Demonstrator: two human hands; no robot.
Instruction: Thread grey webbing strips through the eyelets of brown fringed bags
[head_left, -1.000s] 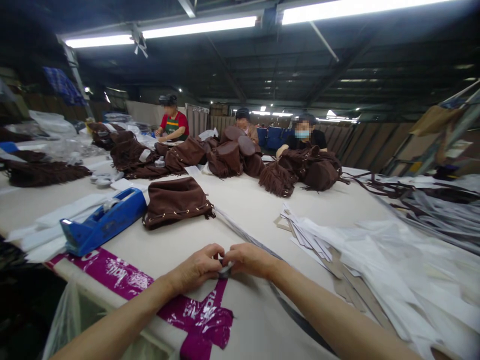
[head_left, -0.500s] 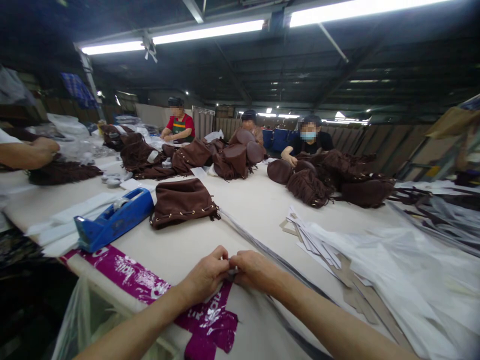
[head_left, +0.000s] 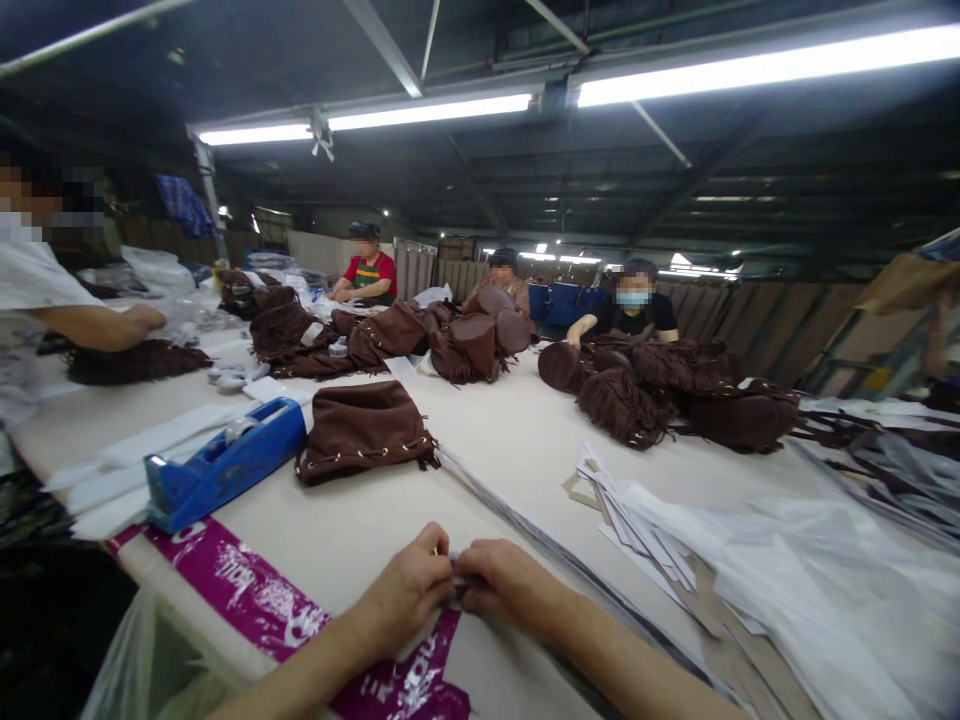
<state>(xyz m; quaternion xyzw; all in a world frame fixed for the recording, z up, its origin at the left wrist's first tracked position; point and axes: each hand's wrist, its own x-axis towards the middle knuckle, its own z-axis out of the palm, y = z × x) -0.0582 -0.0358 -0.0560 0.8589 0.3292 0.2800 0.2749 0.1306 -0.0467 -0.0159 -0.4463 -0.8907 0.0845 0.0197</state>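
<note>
My left hand (head_left: 409,592) and my right hand (head_left: 508,580) meet low in the middle, fingertips pinched together just above the table. Between them shows a small greyish piece, mostly covered by the fingers, so its kind is unclear. Under my left forearm lies purple printed tape (head_left: 247,580) with white lettering, stuck along the table edge. A long strap wrapped in clear film (head_left: 517,490) runs from a brown drawstring bag (head_left: 367,425) past my right hand and beneath my right forearm. The bag lies on its side, gold eyelets toward me.
A blue tape dispenser (head_left: 225,465) stands at left beside white paper strips (head_left: 142,445). Brown fringed bags (head_left: 465,345) are heaped across the far side, with another pile (head_left: 675,390) at right. Card pieces and white plastic sheets (head_left: 810,570) cover the right. Several co-workers sit or stand around the table.
The view has tilted up a little, so things sit lower in the picture. My hands stay pinched together. The co-worker at far left shows more, with the arm shifted right.
</note>
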